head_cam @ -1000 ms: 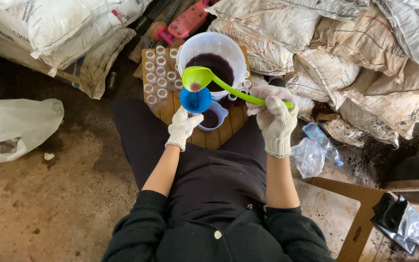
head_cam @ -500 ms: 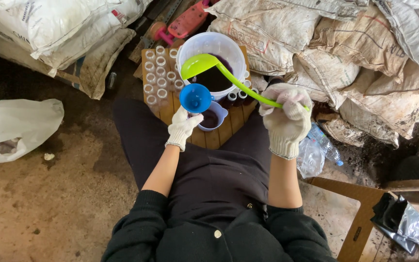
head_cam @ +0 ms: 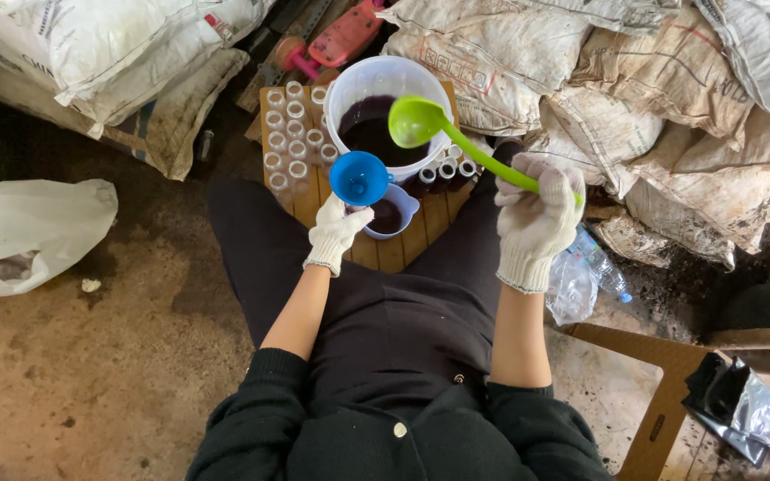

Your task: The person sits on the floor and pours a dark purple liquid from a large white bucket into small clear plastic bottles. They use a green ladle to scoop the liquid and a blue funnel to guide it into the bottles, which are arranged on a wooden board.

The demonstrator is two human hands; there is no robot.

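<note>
Over the bucket [head_cam: 349,85], green ladle [head_cam: 416,122], handle inside right hand [head_cam: 536,221]

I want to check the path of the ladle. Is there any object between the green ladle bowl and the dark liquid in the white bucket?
Nothing visible does. The green ladle, held by the right hand, hangs directly over the dark liquid in the white bucket. The blue funnel stands aside, nearer the person.

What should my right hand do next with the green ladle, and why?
Probably dip the green ladle into the dark liquid in the white bucket for a refill. The right hand holds it above the bucket, its bowl looks empty, and the left hand steadies the blue funnel beside the rows of small clear bottles, which appear unfilled.
</note>
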